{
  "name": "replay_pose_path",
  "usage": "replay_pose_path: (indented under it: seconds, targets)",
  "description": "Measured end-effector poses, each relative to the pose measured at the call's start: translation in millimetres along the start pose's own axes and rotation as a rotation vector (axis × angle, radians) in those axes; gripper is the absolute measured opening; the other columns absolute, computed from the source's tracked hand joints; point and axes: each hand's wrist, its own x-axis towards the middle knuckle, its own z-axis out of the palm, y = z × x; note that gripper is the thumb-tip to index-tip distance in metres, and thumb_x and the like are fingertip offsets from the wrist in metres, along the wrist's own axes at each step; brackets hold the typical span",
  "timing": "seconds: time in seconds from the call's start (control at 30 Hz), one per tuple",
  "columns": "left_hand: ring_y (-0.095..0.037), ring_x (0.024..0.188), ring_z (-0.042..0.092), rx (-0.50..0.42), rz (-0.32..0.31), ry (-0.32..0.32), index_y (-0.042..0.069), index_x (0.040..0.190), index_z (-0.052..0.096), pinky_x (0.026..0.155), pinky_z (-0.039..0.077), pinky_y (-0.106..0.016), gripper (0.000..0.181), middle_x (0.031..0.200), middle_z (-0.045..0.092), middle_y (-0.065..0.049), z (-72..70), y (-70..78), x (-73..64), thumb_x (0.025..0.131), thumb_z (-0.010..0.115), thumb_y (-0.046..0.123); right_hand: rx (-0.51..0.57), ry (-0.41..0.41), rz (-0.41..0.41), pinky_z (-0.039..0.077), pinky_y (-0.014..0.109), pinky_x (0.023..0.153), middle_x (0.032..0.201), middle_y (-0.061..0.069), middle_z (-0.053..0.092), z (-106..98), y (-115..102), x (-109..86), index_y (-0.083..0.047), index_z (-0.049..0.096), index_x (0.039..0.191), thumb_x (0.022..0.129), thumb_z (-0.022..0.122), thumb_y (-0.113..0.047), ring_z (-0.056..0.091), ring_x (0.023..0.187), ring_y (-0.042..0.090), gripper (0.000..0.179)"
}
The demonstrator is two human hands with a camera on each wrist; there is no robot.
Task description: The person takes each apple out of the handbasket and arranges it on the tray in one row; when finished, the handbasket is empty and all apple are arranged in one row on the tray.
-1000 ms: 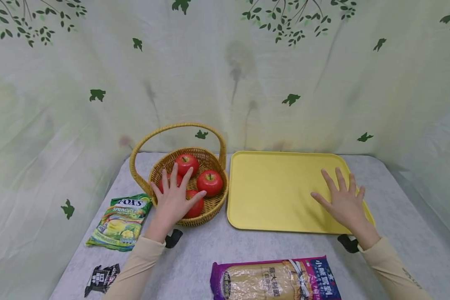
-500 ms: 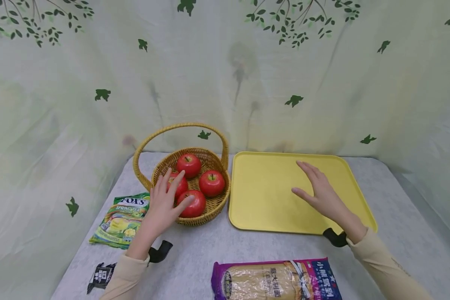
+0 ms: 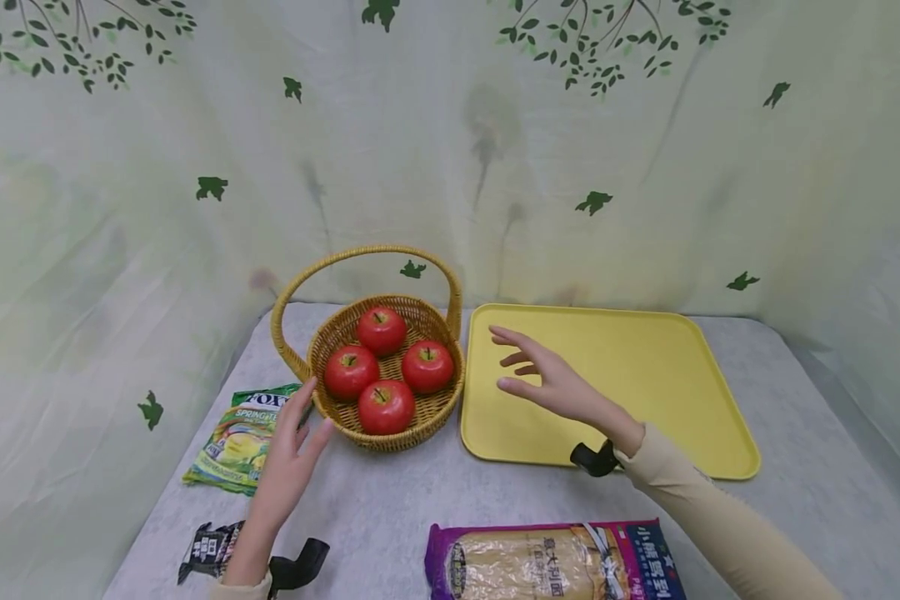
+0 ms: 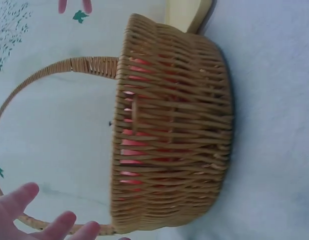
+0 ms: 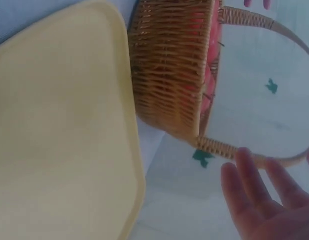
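A wicker basket [image 3: 435,421] with an arched handle [image 3: 367,250] holds several red apples [image 3: 386,407]. My left hand [image 3: 283,467] hovers at its near left side, fingers loosely extended and holding nothing. To the basket's right, my right hand [image 3: 551,379] is over the left part of a yellow tray [image 3: 615,383], fingers pointing toward the basket with nothing in them. In the left wrist view the basket's woven side [image 4: 174,130] fills the middle, apart from the fingers. Fingers [image 5: 249,185] show near the basket's handle in the right wrist view, and contact is not evident.
A green candy bag [image 3: 236,442] lies partly behind my left hand. Near my left forearm is a small black packet [image 3: 208,550]. A purple-ended pack of noodles [image 3: 543,562] lies at the table's front edge. A printed curtain [image 3: 450,150] hangs behind the table.
My right hand has swung left across the tray toward the basket. The left hand has drawn back from above the apples to the basket's near left side. The objects stay put.
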Motion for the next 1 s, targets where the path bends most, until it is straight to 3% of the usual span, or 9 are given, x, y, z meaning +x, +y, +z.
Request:
replay_pose_path:
  seconds: [0.1,0.2,0.33,0.43,0.5,0.73,0.8,0.9,1.0]
  targets:
    - [-0.039,0.138,0.02,-0.105,-0.045,0.029,0.009,0.152,0.023,0.103,0.024,-0.063,0.057,0.154,0.016,-0.015,4.0,-6.3,-4.1,0.101,0.048,0.017,0.058,-0.047,-0.007,0.044,0.047,0.096,0.146,0.005,0.04,12.0,-1.6,13.4,-0.024,0.026,0.152,0.094,0.063,-0.024,0.054,0.115,0.025,0.069]
    - [-0.037,0.139,0.02,-0.187,-0.113,0.047,0.011,0.153,0.021,0.106,0.033,-0.04,0.057,0.155,0.013,-0.013,9.7,-13.5,-5.1,0.102,0.046,0.019,0.112,-0.093,-0.004,0.045,0.046,0.095,0.145,0.009,0.04,24.3,-2.4,26.3,-0.019,0.025,0.152,0.094,0.063,-0.02,0.054,0.115,0.029,0.069]
    - [-0.031,0.14,0.019,-0.293,-0.227,0.043,0.019,0.155,0.015,0.105,0.033,-0.028,0.059,0.158,0.007,-0.004,19.7,-23.6,-2.8,0.103,0.044,0.026,0.165,-0.149,-0.002,0.046,0.047,0.093,0.144,0.018,0.04,39.6,-3.9,41.7,-0.008,0.025,0.151,0.094,0.061,-0.011,0.055,0.113,0.035,0.068]
    - [-0.03,0.141,0.017,-0.373,-0.27,0.045,0.024,0.155,0.011,0.109,0.025,-0.045,0.063,0.159,0.002,0.0,28.2,-28.8,-0.4,0.103,0.046,0.026,0.18,-0.187,-0.005,0.047,0.043,0.092,0.143,0.019,0.041,49.2,-5.7,50.0,-0.011,0.026,0.151,0.094,0.061,-0.01,0.057,0.109,0.032,0.067]
    - [-0.03,0.141,0.017,-0.39,-0.277,0.055,0.025,0.155,0.01,0.109,0.025,-0.045,0.065,0.159,0.0,0.001,32.9,-31.5,1.2,0.102,0.048,0.027,0.191,-0.218,-0.008,0.049,0.039,0.09,0.142,0.019,0.041,54.8,-6.9,54.8,-0.013,0.027,0.151,0.094,0.061,-0.012,0.06,0.105,0.027,0.066]
    - [-0.031,0.14,0.017,-0.391,-0.28,0.067,0.026,0.155,0.007,0.101,0.036,-0.023,0.069,0.158,0.002,0.002,37.5,-39.6,6.8,0.101,0.05,0.021,0.171,-0.341,0.033,0.052,0.029,0.081,0.147,0.014,0.037,69.4,-7.5,72.3,-0.024,0.028,0.151,0.095,0.062,-0.021,0.064,0.097,0.014,0.066]
    - [-0.031,0.14,0.017,-0.395,-0.285,0.062,0.027,0.155,0.006,0.1,0.036,-0.023,0.07,0.158,0.001,0.003,37.1,-41.0,8.4,0.101,0.05,0.02,0.148,-0.369,0.037,0.052,0.029,0.081,0.148,0.011,0.036,73.3,-6.5,78.3,-0.024,0.028,0.151,0.094,0.062,-0.023,0.064,0.094,0.014,0.066]
    - [-0.031,0.141,0.015,-0.399,-0.3,0.05,0.028,0.155,0.005,0.107,0.032,-0.036,0.071,0.158,-0.001,0.003,35.0,-41.2,9.6,0.101,0.05,0.022,0.1,-0.414,0.03,0.051,0.029,0.083,0.15,0.006,0.034,79.8,-5.6,88.3,-0.021,0.028,0.151,0.093,0.063,-0.026,0.06,0.105,0.017,0.068]
    - [-0.032,0.141,0.014,-0.407,-0.302,0.041,0.028,0.155,0.003,0.109,0.026,-0.048,0.073,0.159,-0.003,0.001,33.2,-40.1,9.9,0.101,0.051,0.024,0.038,-0.463,0.008,0.044,0.03,0.095,0.151,0.006,0.032,84.6,-4.8,98.2,-0.016,0.029,0.151,0.092,0.064,-0.028,0.046,0.123,0.02,0.069]
